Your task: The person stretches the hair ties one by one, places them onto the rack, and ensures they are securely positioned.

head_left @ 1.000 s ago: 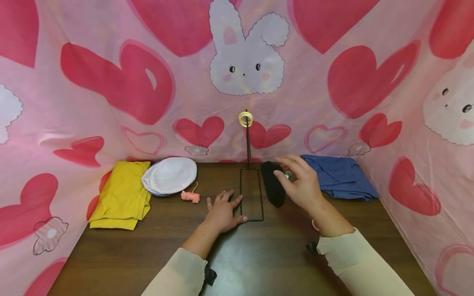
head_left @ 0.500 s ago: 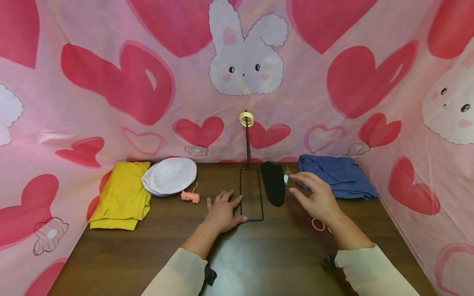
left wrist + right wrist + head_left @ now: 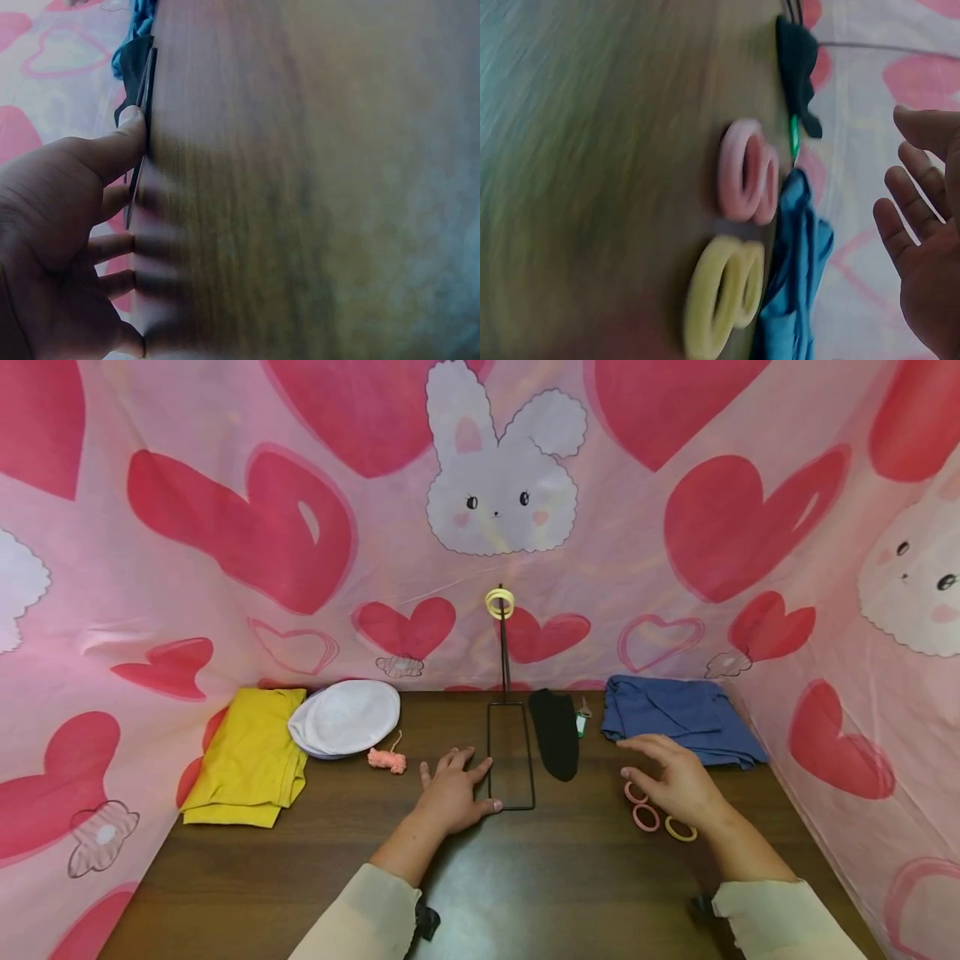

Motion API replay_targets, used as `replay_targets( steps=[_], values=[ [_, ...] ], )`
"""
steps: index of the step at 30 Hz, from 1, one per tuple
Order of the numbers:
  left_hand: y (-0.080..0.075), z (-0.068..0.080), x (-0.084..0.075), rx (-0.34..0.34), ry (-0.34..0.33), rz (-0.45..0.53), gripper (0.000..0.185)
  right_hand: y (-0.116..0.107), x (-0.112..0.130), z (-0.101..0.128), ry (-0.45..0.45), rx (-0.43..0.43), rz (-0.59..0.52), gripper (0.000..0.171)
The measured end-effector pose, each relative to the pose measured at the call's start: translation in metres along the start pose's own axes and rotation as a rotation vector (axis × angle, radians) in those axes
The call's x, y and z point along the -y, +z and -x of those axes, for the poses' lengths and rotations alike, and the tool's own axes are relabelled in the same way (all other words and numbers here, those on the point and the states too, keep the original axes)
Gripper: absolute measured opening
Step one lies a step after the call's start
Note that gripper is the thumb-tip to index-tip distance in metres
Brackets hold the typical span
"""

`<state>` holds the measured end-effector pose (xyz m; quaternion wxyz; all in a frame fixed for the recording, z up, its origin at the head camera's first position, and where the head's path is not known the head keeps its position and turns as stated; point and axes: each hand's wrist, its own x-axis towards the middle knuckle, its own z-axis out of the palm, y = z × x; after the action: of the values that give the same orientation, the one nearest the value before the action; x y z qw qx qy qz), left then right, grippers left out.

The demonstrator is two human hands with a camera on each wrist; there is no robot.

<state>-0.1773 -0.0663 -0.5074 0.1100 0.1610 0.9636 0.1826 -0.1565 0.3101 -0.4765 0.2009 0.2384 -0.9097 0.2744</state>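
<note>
Rings: pink rings [image 3: 639, 806] and yellow ring [image 3: 681, 829] lie flat on the table [image 3: 555, 893], right of the wire stand [image 3: 510, 752], just in front of the blue cloth [image 3: 678, 717].
Right hand: right hand [image 3: 675, 781] hovers over the rings, fingers relaxed and spread — grasping nothing.
Left hand: left hand [image 3: 453, 793] rests flat on the table, thumb touching the stand's base frame [image 3: 140, 142]; nothing gripped.
Stand axis: post upright, base's long axis runs away from the person; a yellow ring [image 3: 498, 602] sits at the post top.
Risk: likely a nudge of the base tips the thin stand — if the bracing palm lifts.
Other: black sock [image 3: 555, 732] just right of the stand.
</note>
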Motion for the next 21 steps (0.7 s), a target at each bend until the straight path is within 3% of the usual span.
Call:
replay_targets(
  steps=[7,21],
  values=[
    [0.0,0.0,-0.001,-0.002,-0.001,0.0,0.078,-0.004,-0.017,0.014,0.05,0.09,0.044,0.044],
    [0.0,0.001,0.0,0.0,-0.002,0.002,0.078,-0.008,-0.034,0.024,0.083,0.294,0.008,0.049]
  ],
)
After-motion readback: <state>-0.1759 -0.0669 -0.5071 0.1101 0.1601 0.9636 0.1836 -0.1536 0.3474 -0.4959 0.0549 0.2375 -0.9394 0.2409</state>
